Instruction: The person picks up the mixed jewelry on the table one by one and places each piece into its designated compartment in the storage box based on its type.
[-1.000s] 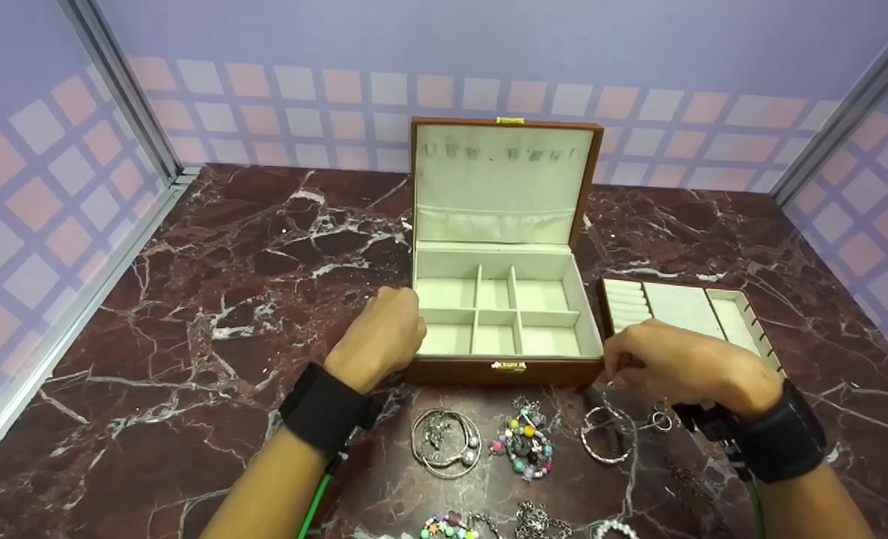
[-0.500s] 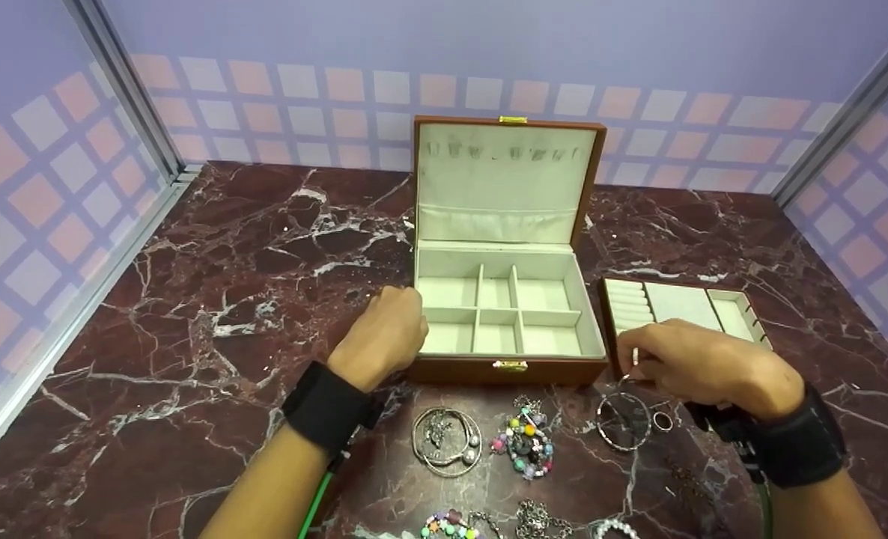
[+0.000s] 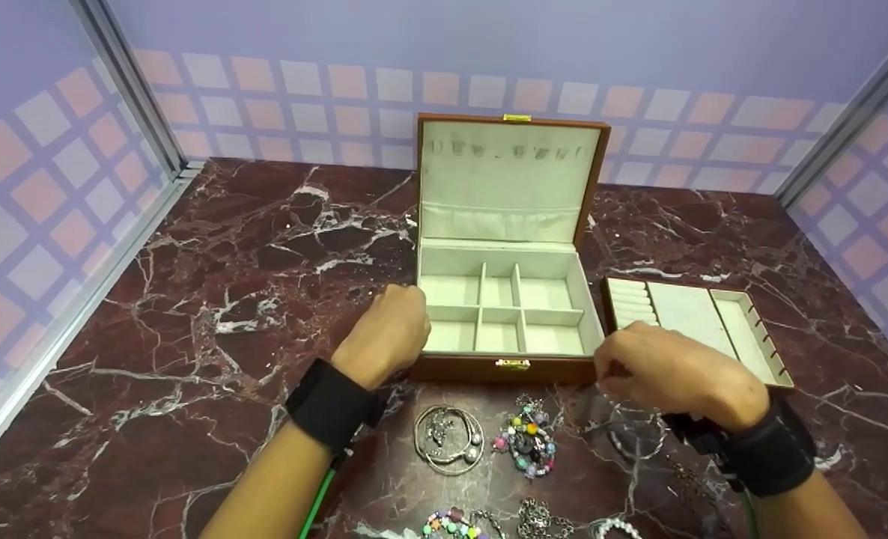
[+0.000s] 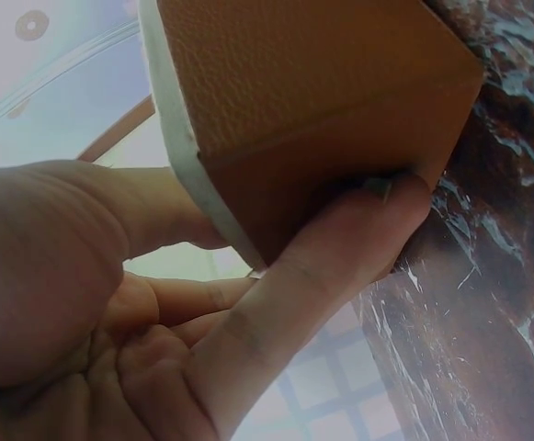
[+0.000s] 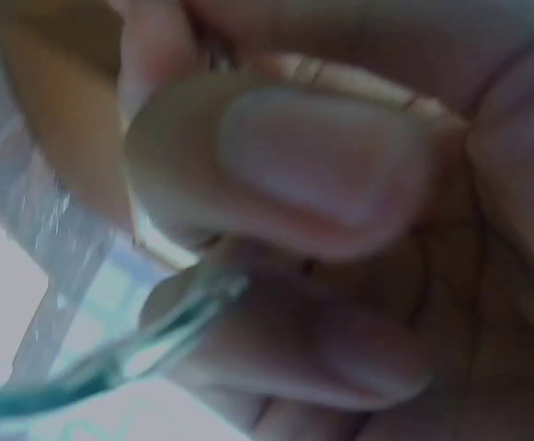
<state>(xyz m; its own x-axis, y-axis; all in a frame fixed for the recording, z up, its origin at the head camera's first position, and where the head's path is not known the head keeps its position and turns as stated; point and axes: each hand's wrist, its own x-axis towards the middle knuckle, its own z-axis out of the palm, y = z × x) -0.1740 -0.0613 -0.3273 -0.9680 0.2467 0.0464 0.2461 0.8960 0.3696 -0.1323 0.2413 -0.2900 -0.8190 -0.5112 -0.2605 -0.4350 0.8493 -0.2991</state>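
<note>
The right hand [image 3: 676, 367] has just moved closer to the box [image 3: 459, 368]. The blurry bracelet [image 5: 110, 369], just past the box's front right corner, seems to be off the table [image 3: 279, 464]. The right wrist view shows that hand pinching it; the head view hides this. The left wrist view shows the left hand [image 3: 388, 329] gripping the box's wall.
</note>
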